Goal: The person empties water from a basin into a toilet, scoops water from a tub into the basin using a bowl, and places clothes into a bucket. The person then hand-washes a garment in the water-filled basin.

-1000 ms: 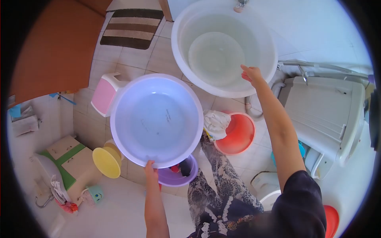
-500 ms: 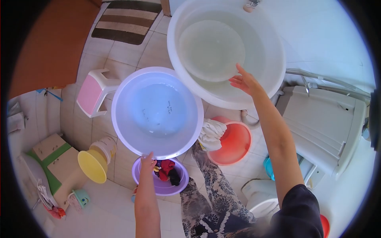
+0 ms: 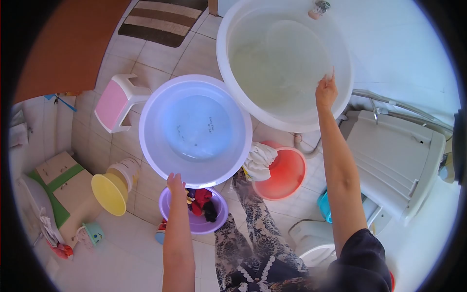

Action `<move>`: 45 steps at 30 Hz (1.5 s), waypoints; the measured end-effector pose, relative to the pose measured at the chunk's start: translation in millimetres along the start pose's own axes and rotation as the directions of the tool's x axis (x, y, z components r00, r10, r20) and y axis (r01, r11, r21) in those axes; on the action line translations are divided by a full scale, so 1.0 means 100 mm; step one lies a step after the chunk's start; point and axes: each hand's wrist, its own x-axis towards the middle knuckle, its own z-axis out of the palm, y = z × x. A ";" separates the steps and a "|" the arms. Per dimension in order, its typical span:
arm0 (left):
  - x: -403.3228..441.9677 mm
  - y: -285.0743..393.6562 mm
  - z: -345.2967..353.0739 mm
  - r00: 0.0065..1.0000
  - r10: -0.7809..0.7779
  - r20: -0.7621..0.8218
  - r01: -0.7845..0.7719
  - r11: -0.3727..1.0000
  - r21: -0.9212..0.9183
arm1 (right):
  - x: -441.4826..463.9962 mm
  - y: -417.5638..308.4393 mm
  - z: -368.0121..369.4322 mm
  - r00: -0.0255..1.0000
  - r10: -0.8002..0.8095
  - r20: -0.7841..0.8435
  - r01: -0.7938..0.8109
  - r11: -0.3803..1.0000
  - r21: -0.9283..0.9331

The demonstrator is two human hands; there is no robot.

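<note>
My left hand [image 3: 175,182] is at the near-left rim of a large lavender basin [image 3: 147,141], its fingers apart and seemingly just touching the edge. Clear water fills the bottom of that basin. Over the right inside of a big white tub [image 3: 222,63] is my right hand [image 3: 327,91], with bent fingers and one pale digit pointing up. A faint round pale shape lies in the tub's water beside these fingertips; whether they grip its edge I cannot make out. Below my left hand, a small purple basin [image 3: 221,221] holds red and dark clothes [image 3: 201,201].
A red basin [image 3: 291,170] with white cloth [image 3: 259,159] hanging over it stands before my legs. Around me are a pink-topped stool [image 3: 111,106], a yellow basin [image 3: 108,194], a cardboard box [image 3: 80,199] and a white washing machine [image 3: 389,158]. A striped mat [image 3: 163,19] lies farther back.
My right hand has moved right across the tub, its spread fingers now drawn together. The round pale shape has shifted right too. My left hand has slid slightly left along the basin rim.
</note>
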 end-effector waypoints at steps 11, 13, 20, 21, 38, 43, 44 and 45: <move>-0.33 0.50 0.65 0.892 -0.030 0.452 0.146 0.964 -0.224 | -0.30 -0.22 -0.13 0.824 0.415 0.385 -0.563 0.673 0.480; -0.42 0.61 0.80 0.864 -0.010 0.503 0.159 0.954 -0.254 | -0.34 -0.28 -0.28 0.771 0.430 0.469 -0.636 0.542 0.549; -0.55 0.98 1.41 0.787 0.011 0.616 0.260 0.900 -0.349 | -0.64 -0.83 -0.81 0.768 0.236 0.595 -0.623 0.491 0.609; -0.60 1.06 1.51 0.775 0.014 0.632 0.280 0.889 -0.363 | -0.70 -0.93 -0.86 0.780 0.208 0.590 -0.599 0.523 0.607; -0.40 1.09 1.77 0.226 0.809 0.542 -0.945 0.317 -0.079 | -1.59 -1.70 -0.96 0.742 0.044 0.668 -0.545 0.621 0.564; -0.46 1.02 1.46 0.223 0.609 0.761 -0.713 -0.431 0.554 | -1.73 -1.77 -0.85 0.741 0.054 0.669 -0.572 0.572 0.588; -0.64 1.12 1.37 0.375 0.490 0.787 -0.747 -0.343 0.570 | -1.76 -1.77 -0.83 0.740 0.065 0.670 -0.582 0.560 0.589; -0.81 1.21 1.28 0.502 0.346 0.792 -0.763 -0.254 0.594 | -1.79 -1.76 -0.81 0.739 0.076 0.669 -0.591 0.548 0.592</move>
